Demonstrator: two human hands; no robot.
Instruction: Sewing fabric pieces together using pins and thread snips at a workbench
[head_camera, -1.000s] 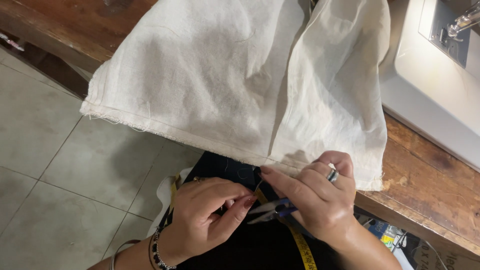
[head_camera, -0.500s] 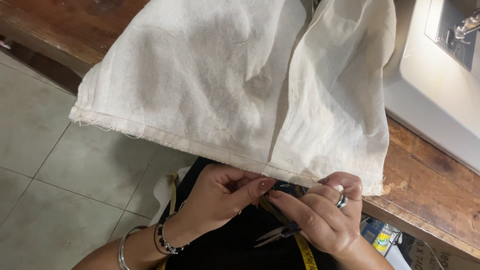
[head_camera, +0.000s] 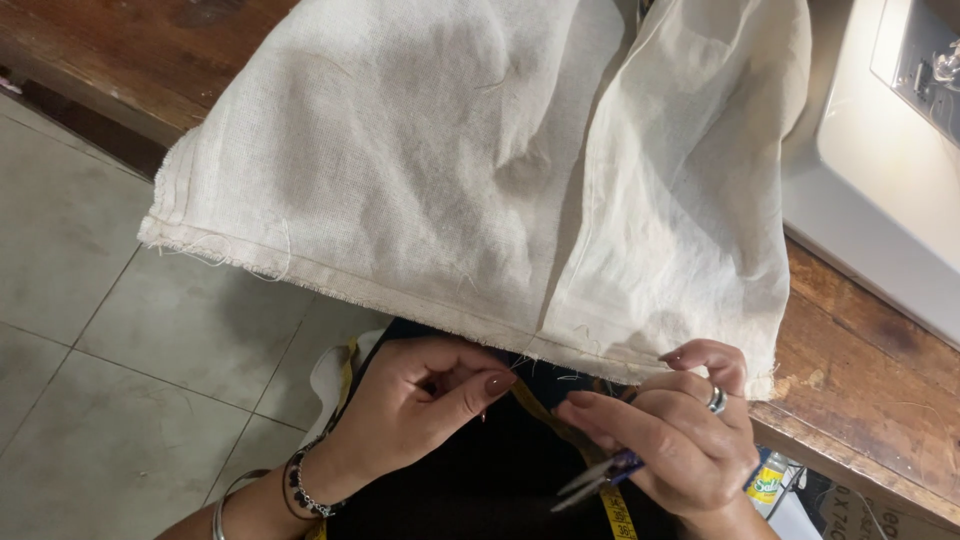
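Cloth: an off-white woven cloth (head_camera: 450, 170) is spread over the wooden tabletop (head_camera: 860, 390), and its hemmed lower edge is let hang past the tabletop's front edge, towards the person's lap.
Long axis of the hem: the raw, fraying edge runs from upper left to lower right across the view; a vertical seam meets it just above the hands.
Left hand: the left hand (head_camera: 415, 410) is held just under the hem, curled narrow, thumb pressed to forefinger. A fine loose thread seems to be pinched there and drawn taut off the cloth, though the thread is too thin to be sure of.
Right hand: the right hand (head_camera: 670, 430) is placed under the hem's right end, its fingertips touching the cloth edge. It is closed around small thread snips (head_camera: 600, 478), whose blades are parted and pointed down-left, away from the hem.
Likely reason: the hem appears to be hung off the tabletop so that both hands can be brought to it from below.
Sewing machine: a white sewing machine (head_camera: 880, 170) is set to the right of the cloth.
Tape: a yellow measuring tape (head_camera: 620, 515) is seen below the hem, across dark clothing.
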